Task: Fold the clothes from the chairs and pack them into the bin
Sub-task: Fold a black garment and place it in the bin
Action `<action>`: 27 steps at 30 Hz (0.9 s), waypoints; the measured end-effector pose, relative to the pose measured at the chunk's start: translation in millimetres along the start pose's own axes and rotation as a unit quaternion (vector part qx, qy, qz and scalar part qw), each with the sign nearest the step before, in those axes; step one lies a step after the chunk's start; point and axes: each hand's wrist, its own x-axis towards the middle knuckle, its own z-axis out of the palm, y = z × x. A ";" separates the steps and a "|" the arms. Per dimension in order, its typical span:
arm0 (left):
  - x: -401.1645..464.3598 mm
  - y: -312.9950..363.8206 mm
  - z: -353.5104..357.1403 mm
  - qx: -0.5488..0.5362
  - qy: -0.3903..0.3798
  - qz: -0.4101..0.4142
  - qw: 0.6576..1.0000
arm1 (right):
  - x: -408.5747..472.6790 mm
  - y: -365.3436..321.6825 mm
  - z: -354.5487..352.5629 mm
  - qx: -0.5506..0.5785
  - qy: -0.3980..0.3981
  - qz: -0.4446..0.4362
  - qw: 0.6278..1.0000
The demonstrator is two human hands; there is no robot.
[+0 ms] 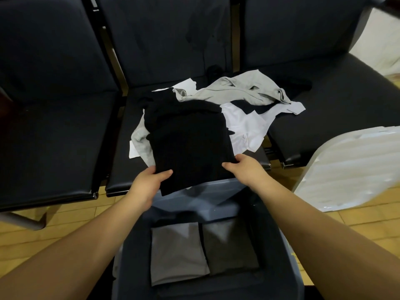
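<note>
The fingers of the left hand are pinching the near left corner of the folded black garment, thumb on top; the right hand is gripping the near right corner the same way, its fingers tucked underneath. The garment's near edge is hanging past the front edge of the middle chair, over the far rim of the bin, while its far part is resting on the unfolded pile of grey and white clothes on the seat.

Inside the bin two folded pieces are lying side by side, a light grey one on the left and a darker grey one on the right.

To my eye the risk is in the lift: held only at its near corners, the black fold may be sagging open at its far end, or dragging loose clothes off the seat's front edge onto the floor. Lowered crooked, it could catch the rim and come undone.
</note>
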 end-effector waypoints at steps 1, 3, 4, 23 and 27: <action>-0.7 -0.3 0.3 -0.014 0.000 0.001 1.000 | -1.2 0.1 0.4 0.016 -0.002 0.003 1.000; -3.0 -1.4 0.7 -0.024 0.008 0.002 1.000 | -4.9 -0.5 -0.7 0.072 -0.006 0.014 0.997; -3.2 -2.7 0.6 -0.026 0.013 -0.001 1.000 | -7.3 -0.7 -2.2 0.112 -0.013 0.023 0.993; -65.9 -13.5 48.7 -0.271 -0.060 -0.133 0.952 | -75.5 -54.2 -39.5 0.282 -0.090 -0.090 0.951; -73.5 -22.8 59.5 -0.354 -0.080 -0.149 0.920 | -86.2 -60.8 -44.9 0.265 -0.090 -0.104 0.954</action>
